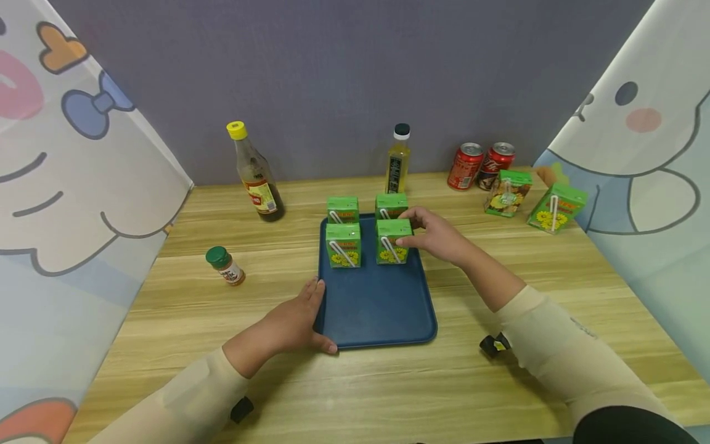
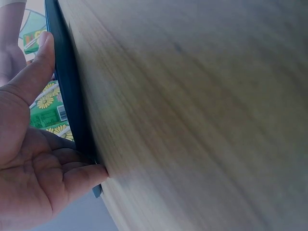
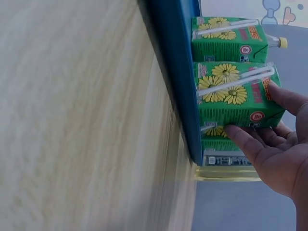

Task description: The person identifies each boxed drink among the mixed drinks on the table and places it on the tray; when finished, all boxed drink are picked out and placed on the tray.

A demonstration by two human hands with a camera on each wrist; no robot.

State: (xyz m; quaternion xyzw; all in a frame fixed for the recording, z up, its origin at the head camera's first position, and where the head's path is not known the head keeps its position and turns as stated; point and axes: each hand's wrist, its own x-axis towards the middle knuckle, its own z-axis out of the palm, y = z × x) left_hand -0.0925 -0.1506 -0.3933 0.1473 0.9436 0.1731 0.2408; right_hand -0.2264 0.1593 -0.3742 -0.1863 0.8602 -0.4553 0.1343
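My right hand (image 1: 435,237) pinches the front right green drink carton (image 1: 391,246), with the thumb on its front face and the fingers along its right side. Yellow flowers and a white straw show on this carton in the right wrist view. On the blue tray (image 1: 383,314), a second carton (image 1: 343,250) stands to its left. Two more, a back left carton (image 1: 342,208) and a back right carton (image 1: 391,203), are partly hidden behind them. At the tray's near left corner rests my left hand (image 1: 294,317), fingers along the left edge and thumb at the front edge.
A dark sauce bottle (image 1: 259,191) and a green-capped spice jar (image 1: 227,268) stand left. Behind the tray is a bottle of yellow liquid (image 1: 397,163). To the right are two red cans (image 1: 465,169) and two more drink cartons (image 1: 556,209). A grey partition (image 1: 333,92) rises behind.
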